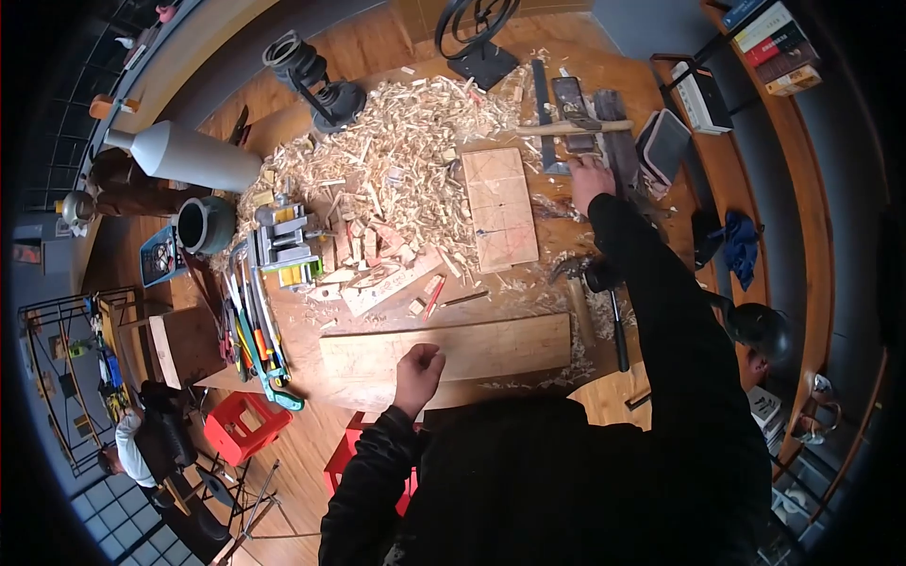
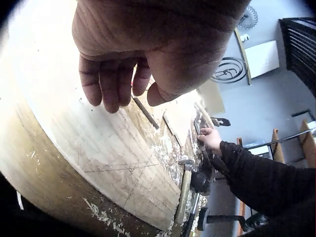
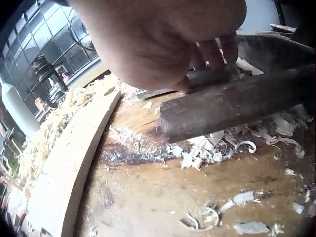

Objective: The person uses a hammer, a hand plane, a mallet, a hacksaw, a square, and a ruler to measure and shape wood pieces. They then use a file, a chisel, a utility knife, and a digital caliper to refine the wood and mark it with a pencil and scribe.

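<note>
My left hand (image 1: 418, 377) hovers over a long pale board (image 1: 491, 351) on the bench, fingers loosely bent and holding nothing. In the left wrist view its fingers (image 2: 111, 89) hang down above that board. My right hand (image 1: 592, 181) reaches to the back right, fingers lowered among dark tools. Beside its fingertips is the foot of a dark L-shaped square (image 1: 545, 113). A dark bar (image 1: 618, 141) lies right by the hand, large in the right wrist view (image 3: 222, 106). The palm hides much of the fingers, so I cannot tell whether they grip anything.
A wooden-handled hammer (image 1: 604, 126) lies across the dark tools. Left of it are a marked board (image 1: 500, 209) and a heap of shavings (image 1: 396, 141). More hammers (image 1: 618, 330) lie at the right. A vise (image 1: 288, 241) and several hand tools (image 1: 255, 330) line the left side.
</note>
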A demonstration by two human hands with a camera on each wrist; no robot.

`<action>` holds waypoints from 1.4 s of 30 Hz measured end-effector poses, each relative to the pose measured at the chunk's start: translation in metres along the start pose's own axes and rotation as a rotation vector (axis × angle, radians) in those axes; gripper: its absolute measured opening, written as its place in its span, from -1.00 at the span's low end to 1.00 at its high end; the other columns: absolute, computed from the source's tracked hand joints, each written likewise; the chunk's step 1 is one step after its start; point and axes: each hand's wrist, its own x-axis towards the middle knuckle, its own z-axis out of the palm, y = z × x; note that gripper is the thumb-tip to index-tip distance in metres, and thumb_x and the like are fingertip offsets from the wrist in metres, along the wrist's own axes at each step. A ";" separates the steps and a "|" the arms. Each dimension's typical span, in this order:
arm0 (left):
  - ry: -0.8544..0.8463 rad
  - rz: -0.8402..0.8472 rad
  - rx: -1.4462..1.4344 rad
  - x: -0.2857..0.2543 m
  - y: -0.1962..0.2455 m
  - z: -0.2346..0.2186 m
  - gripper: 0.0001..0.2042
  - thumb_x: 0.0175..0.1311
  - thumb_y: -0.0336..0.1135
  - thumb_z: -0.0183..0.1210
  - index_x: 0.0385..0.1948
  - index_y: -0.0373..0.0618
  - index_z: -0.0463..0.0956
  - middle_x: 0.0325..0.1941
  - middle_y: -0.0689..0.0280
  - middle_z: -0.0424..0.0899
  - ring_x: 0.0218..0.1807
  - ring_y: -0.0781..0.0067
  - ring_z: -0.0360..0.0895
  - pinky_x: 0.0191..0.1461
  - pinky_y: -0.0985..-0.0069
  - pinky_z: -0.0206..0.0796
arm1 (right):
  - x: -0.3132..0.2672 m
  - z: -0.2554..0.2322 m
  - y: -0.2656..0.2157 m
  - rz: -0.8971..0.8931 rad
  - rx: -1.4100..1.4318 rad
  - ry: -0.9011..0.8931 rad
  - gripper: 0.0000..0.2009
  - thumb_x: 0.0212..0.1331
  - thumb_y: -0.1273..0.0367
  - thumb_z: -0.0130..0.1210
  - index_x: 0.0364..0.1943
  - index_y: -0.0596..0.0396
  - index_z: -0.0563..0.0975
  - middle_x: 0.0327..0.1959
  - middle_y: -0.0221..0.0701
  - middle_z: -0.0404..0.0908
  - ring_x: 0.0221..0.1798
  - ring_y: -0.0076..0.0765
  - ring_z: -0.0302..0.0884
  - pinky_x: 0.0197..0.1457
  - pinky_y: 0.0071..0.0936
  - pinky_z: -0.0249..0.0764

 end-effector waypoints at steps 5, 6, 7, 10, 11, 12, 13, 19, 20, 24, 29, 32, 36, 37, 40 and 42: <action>0.046 -0.002 0.004 -0.007 0.008 -0.003 -0.78 0.22 -0.38 0.21 -0.18 -0.33 0.56 -0.35 0.19 0.69 -0.30 0.49 0.60 -0.16 0.51 0.45 | 0.009 -0.002 -0.001 0.063 -0.029 0.016 -0.74 0.16 0.41 -0.01 -0.06 -0.03 0.54 0.02 -0.28 0.53 0.15 -0.10 0.46 0.13 -0.12 0.40; 0.047 0.006 0.020 -0.007 0.005 -0.004 -0.78 0.22 -0.38 0.21 -0.18 -0.33 0.56 -0.36 0.17 0.69 -0.30 0.48 0.60 -0.17 0.50 0.45 | 0.009 -0.003 -0.002 0.076 -0.032 0.046 -0.76 0.15 0.44 -0.03 -0.12 -0.01 0.58 -0.02 -0.27 0.55 0.12 -0.12 0.49 0.11 -0.15 0.43; 0.054 0.011 0.035 -0.010 0.002 -0.006 -0.78 0.22 -0.37 0.21 -0.19 -0.33 0.57 -0.36 0.16 0.69 -0.30 0.46 0.61 -0.17 0.49 0.46 | 0.014 0.003 0.006 0.054 -0.015 -0.002 -0.65 0.10 0.48 -0.03 0.01 -0.05 0.51 0.07 -0.23 0.50 0.08 0.00 0.53 0.10 -0.05 0.41; 0.071 -0.015 0.050 -0.016 0.003 -0.013 -0.77 0.22 -0.35 0.21 -0.19 -0.32 0.57 -0.38 0.13 0.68 -0.32 0.40 0.62 -0.19 0.47 0.46 | 0.014 0.011 0.012 0.061 -0.012 -0.018 -0.55 0.05 0.51 -0.02 0.10 -0.13 0.51 0.11 -0.23 0.49 0.12 0.01 0.49 0.13 -0.12 0.46; 0.075 0.014 0.094 -0.017 0.000 -0.017 -0.76 0.22 -0.33 0.20 -0.19 -0.32 0.57 -0.39 0.12 0.67 -0.34 0.37 0.62 -0.20 0.44 0.46 | 0.015 0.021 0.018 0.080 0.005 -0.009 -0.52 0.07 0.52 -0.04 0.14 -0.16 0.50 0.13 -0.21 0.49 0.13 0.02 0.49 0.15 -0.14 0.46; 0.087 0.031 0.076 -0.019 0.002 -0.020 -0.77 0.22 -0.33 0.21 -0.21 -0.32 0.57 -0.42 0.13 0.67 -0.37 0.39 0.60 -0.23 0.45 0.46 | 0.011 0.016 0.015 0.070 0.021 0.026 -0.52 0.09 0.52 -0.07 0.15 -0.17 0.50 0.15 -0.21 0.48 0.14 0.03 0.49 0.16 -0.12 0.45; 0.102 0.039 0.067 -0.020 0.002 -0.023 -0.78 0.22 -0.34 0.21 -0.22 -0.32 0.57 -0.43 0.14 0.66 -0.38 0.40 0.60 -0.24 0.46 0.45 | 0.015 0.027 0.023 0.072 0.020 0.020 -0.52 0.12 0.52 -0.09 0.17 -0.18 0.49 0.16 -0.20 0.47 0.13 0.05 0.50 0.17 -0.12 0.44; 0.160 0.091 0.022 -0.017 -0.019 -0.055 -0.80 0.21 -0.36 0.20 -0.24 -0.32 0.56 -0.48 0.18 0.64 -0.42 0.46 0.57 -0.28 0.49 0.43 | -0.008 -0.001 -0.005 0.037 -0.007 0.088 -0.56 0.11 0.41 0.09 0.15 -0.08 0.48 0.08 -0.22 0.48 0.17 -0.01 0.44 0.15 -0.09 0.42; 0.162 0.111 0.030 -0.015 -0.025 -0.063 -0.80 0.21 -0.37 0.20 -0.24 -0.32 0.56 -0.48 0.19 0.64 -0.43 0.47 0.56 -0.29 0.48 0.43 | -0.015 -0.010 -0.015 -0.014 0.049 0.123 -0.57 0.09 0.41 0.12 0.12 -0.04 0.49 0.06 -0.20 0.49 0.16 0.02 0.43 0.16 -0.10 0.41; 0.243 0.061 0.010 -0.010 -0.040 -0.119 -0.77 0.20 -0.37 0.23 -0.20 -0.34 0.56 -0.44 0.25 0.64 -0.40 0.53 0.53 -0.27 0.54 0.42 | -0.046 -0.022 -0.046 -0.122 0.189 0.245 -0.63 0.04 0.45 0.16 0.02 0.09 0.53 0.01 -0.13 0.50 0.14 0.08 0.42 0.16 -0.14 0.40; 0.624 0.161 0.261 -0.002 -0.093 -0.220 -0.73 0.09 -0.36 0.25 -0.18 -0.24 0.55 -0.34 0.11 0.60 -0.32 0.19 0.58 -0.19 0.32 0.45 | -0.111 -0.028 -0.099 -0.177 0.307 0.288 -0.71 0.03 0.49 0.15 -0.10 0.21 0.56 -0.13 -0.08 0.52 0.04 0.07 0.46 0.10 -0.16 0.40; 0.931 0.259 0.546 -0.005 -0.123 -0.287 -0.62 -0.03 -0.37 0.29 -0.12 -0.24 0.48 -0.21 0.04 0.52 -0.13 -0.04 0.49 0.02 0.17 0.36 | -0.154 -0.019 -0.139 -0.053 0.422 0.104 -0.76 0.04 0.52 0.14 -0.15 0.21 0.57 -0.23 -0.11 0.55 -0.13 0.02 0.52 0.00 -0.24 0.45; 0.956 0.059 0.542 -0.020 -0.161 -0.347 -0.55 -0.10 -0.35 0.29 -0.10 -0.31 0.45 -0.14 -0.09 0.51 -0.07 -0.15 0.48 0.05 0.15 0.34 | -0.215 0.034 -0.193 -0.017 0.698 0.098 -0.82 0.09 0.52 0.14 -0.19 0.19 0.57 -0.34 -0.24 0.60 -0.29 -0.31 0.56 -0.22 -0.42 0.49; 0.817 -0.014 0.450 -0.027 -0.154 -0.354 -0.58 -0.09 -0.34 0.28 -0.13 -0.31 0.47 -0.18 -0.08 0.56 -0.12 -0.13 0.53 -0.01 0.16 0.38 | -0.226 0.047 -0.206 0.025 0.789 0.046 -0.83 0.11 0.52 0.14 -0.19 0.19 0.57 -0.38 -0.26 0.60 -0.31 -0.39 0.56 -0.24 -0.46 0.48; 0.511 -0.059 0.248 -0.025 -0.179 -0.366 -0.65 -0.05 -0.29 0.28 -0.23 -0.31 0.52 -0.35 -0.03 0.66 -0.29 -0.06 0.63 -0.18 0.19 0.47 | -0.254 0.046 -0.266 -0.025 0.809 -0.044 -0.83 0.11 0.51 0.15 -0.19 0.18 0.57 -0.40 -0.28 0.60 -0.34 -0.41 0.56 -0.24 -0.49 0.48; 0.533 -0.061 0.268 -0.020 -0.189 -0.365 -0.69 -0.03 -0.30 0.28 -0.28 -0.32 0.55 -0.39 -0.01 0.68 -0.33 0.00 0.65 -0.20 0.26 0.48 | -0.269 0.044 -0.304 0.005 0.837 -0.079 -0.82 0.11 0.50 0.16 -0.18 0.18 0.57 -0.40 -0.28 0.60 -0.34 -0.42 0.56 -0.24 -0.49 0.49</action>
